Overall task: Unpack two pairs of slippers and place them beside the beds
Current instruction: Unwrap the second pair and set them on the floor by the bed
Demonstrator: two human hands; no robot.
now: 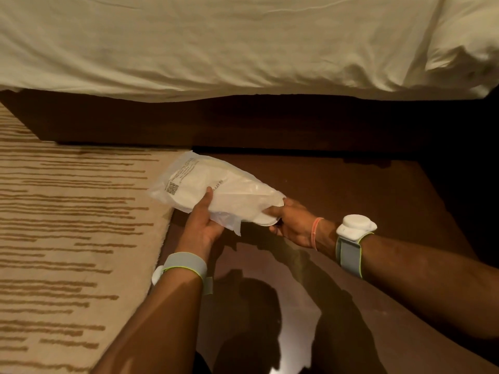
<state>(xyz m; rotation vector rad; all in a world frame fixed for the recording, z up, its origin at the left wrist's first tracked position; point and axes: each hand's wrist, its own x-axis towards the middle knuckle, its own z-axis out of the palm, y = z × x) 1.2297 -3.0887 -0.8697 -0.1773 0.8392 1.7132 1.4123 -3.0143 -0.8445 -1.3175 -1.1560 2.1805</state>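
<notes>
Both your forearms reach fwd over the dark brown floor (364,190), just beside the striped carpet (67,211) and in front of the bed (216,44). Your left hand (201,222) is tilted palm-in, thumb up along the near face of the plastic bag (189,182), fingers curled under it, closed on the bag approx. mid-length. Your right hand (290,221) comes in from the right, wrist level, fingers pinched on the white slippers (267,220) where their rounded ends stick out of the bag's open end. Hands are apart, one at each part of the pkg. Bag is held in the air, slanted, printed end w/ QR code pointing up-left toward the bed base. Grey wristbands (348,252) sit on both wrists; the right one carries a white device.
</notes>
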